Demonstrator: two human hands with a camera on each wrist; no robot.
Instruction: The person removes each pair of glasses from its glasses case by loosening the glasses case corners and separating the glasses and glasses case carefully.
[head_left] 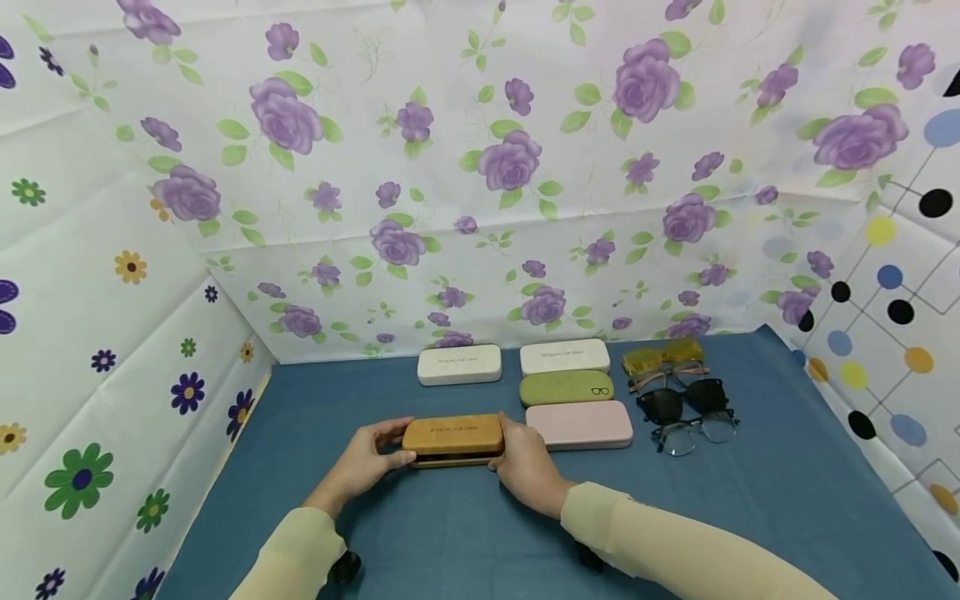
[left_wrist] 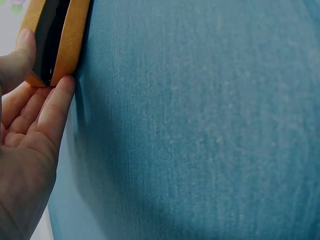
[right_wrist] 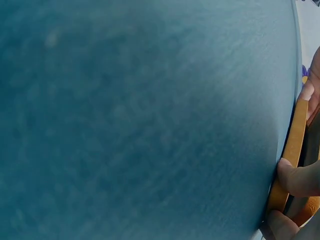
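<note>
A mustard-yellow glasses case (head_left: 456,432) lies at the middle of the blue cloth, its lid slightly raised along the front so a dark gap shows. My left hand (head_left: 363,461) grips the case's left end; in the left wrist view the thumb (left_wrist: 26,47) lies over the lid's edge and fingertips touch the lower half. At the right end, my right hand (head_left: 529,467) holds the case, its thumb low at the front corner. The right wrist view shows the dark interior between lid and base (right_wrist: 295,140). What lies inside is hidden.
Two white cases (head_left: 459,365) (head_left: 565,357) stand at the back. In front of the right one lie a green case (head_left: 566,387) and a pink case (head_left: 579,425). Farther right are yellow glasses (head_left: 662,357), brown-framed glasses (head_left: 688,372), dark sunglasses (head_left: 682,400) and clear glasses (head_left: 678,438). Patterned sheets surround the cloth.
</note>
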